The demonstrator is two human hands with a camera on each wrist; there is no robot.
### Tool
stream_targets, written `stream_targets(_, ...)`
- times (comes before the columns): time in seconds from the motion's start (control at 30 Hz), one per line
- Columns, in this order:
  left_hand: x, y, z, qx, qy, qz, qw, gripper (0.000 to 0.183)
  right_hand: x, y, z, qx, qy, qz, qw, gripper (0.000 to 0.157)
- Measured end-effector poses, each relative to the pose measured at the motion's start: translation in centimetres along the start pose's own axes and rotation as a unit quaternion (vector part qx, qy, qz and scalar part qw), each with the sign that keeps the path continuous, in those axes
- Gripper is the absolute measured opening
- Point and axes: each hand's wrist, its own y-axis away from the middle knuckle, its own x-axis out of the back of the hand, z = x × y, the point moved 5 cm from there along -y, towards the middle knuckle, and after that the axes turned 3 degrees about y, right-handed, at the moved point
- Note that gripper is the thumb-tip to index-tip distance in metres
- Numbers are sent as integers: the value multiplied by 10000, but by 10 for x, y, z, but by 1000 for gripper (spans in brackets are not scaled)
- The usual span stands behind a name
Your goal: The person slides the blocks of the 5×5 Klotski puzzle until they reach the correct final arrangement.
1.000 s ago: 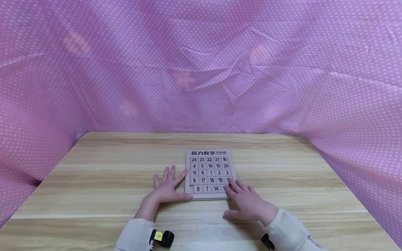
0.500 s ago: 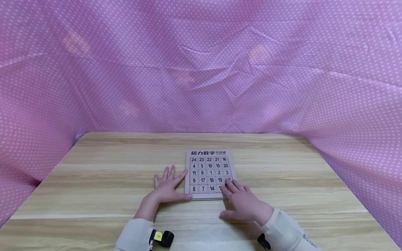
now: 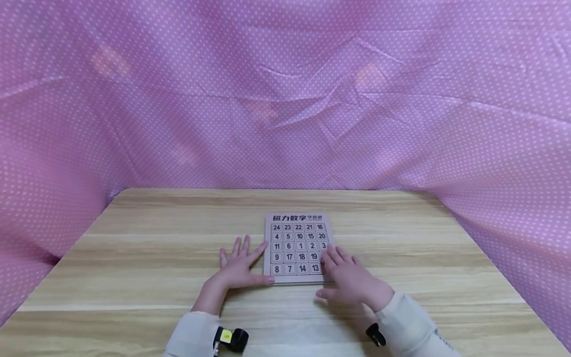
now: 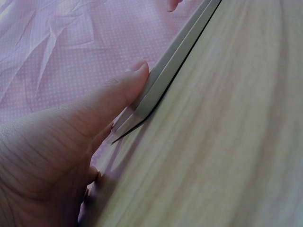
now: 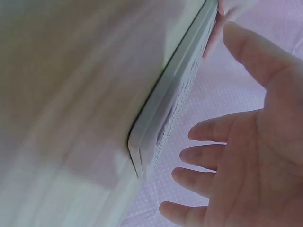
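Observation:
A light grey magnetic number sliding puzzle (image 3: pixel 267 263) lies flat on the table, its numbered tiles in rows under dark printed characters. My left hand (image 3: pixel 238 270) rests beside it with fingers spread; the index fingertip is at the left edge and the thumb is on the lower left corner. In the left wrist view that thumb presses the puzzle's edge (image 4: pixel 163 78). My right hand (image 3: pixel 354 282) reaches over the right edge with extended fingers, covering the right end of the fourth row and overlapping the bottom right corner. The 13 tile (image 3: pixel 315 268) shows beside its fingertips.
The wood-grain table (image 3: pixel 169 218) stretches out around the puzzle. A pink polka-dot cloth (image 3: pixel 285 124) hangs behind it and along both sides. Black straps with small devices sit at both wrists, the left one (image 3: pixel 232 338) bearing a yellow label.
The bottom row of tiles has slid left, closing the gap at its left end. My right hand moved left with it, then back right and slightly up. The left hand stayed put.

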Motion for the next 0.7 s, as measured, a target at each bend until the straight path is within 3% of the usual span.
stream_targets(0.7, 2, -1, -2, 30, 55, -53, 10000, 95, -5, -20, 14, -103, -445, -93, 9989, 85)
